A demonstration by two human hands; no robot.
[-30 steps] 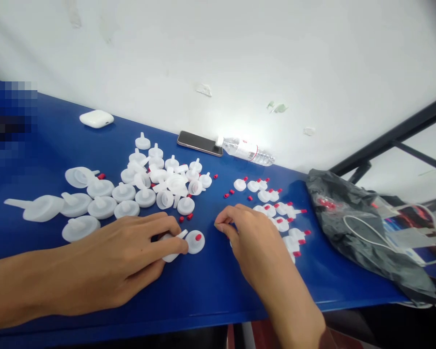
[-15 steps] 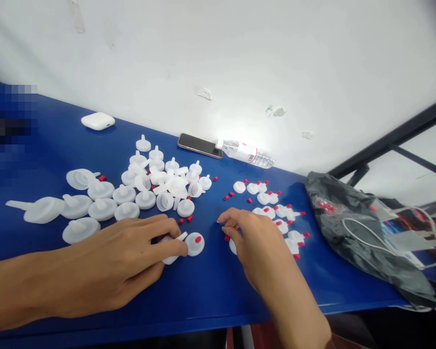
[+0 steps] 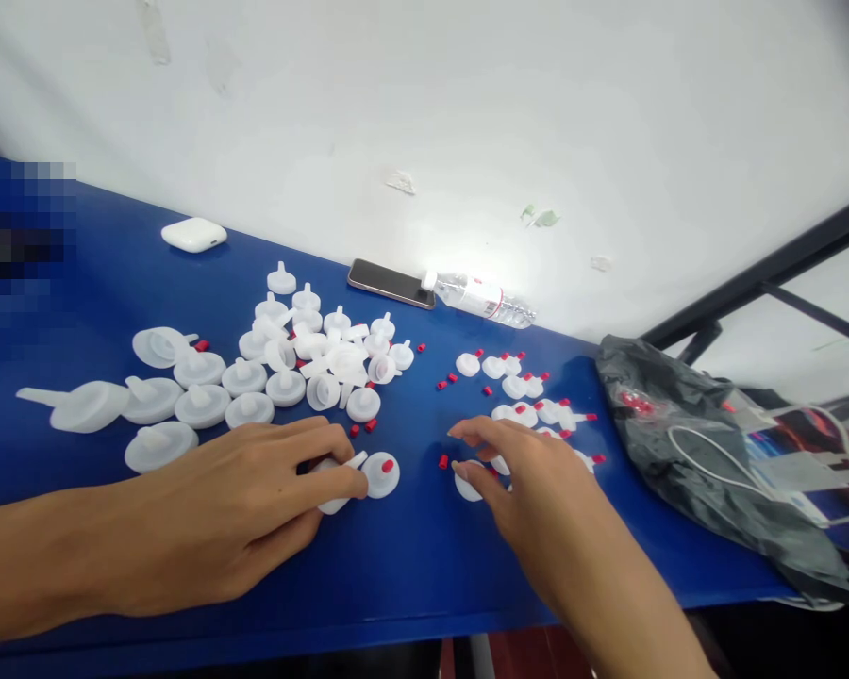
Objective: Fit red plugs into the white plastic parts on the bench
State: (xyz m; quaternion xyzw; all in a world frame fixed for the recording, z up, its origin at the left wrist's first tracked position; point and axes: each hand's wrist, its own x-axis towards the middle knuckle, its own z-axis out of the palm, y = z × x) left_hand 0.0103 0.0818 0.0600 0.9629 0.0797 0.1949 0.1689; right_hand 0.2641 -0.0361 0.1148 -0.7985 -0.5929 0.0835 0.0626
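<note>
My left hand (image 3: 275,500) rests low on the blue table, its fingers closed round a white plastic spout cap (image 3: 336,505) whose spout points up to the right. Right beside its fingertips lies another spout cap (image 3: 380,478) with a red tip on its spout. My right hand (image 3: 520,462) is to the right, thumb and forefinger apart and nothing between them. A small red tip cap (image 3: 443,461) lies just left of that thumb. Under the same hand, a white spout cap (image 3: 469,483) is partly hidden.
A heap of white spout caps (image 3: 255,346) covers the left side. Red-tipped ones (image 3: 515,386) lie at the right among loose red tips. Along the wall are a white case (image 3: 193,235), a phone (image 3: 389,283) and a bottle (image 3: 482,298). A dark plastic bag (image 3: 651,462) lies at the right edge.
My right hand has shifted a little right, away from the red tip cap, and its thumb and forefinger have spread. My left hand keeps its hold on the spout cap.
</note>
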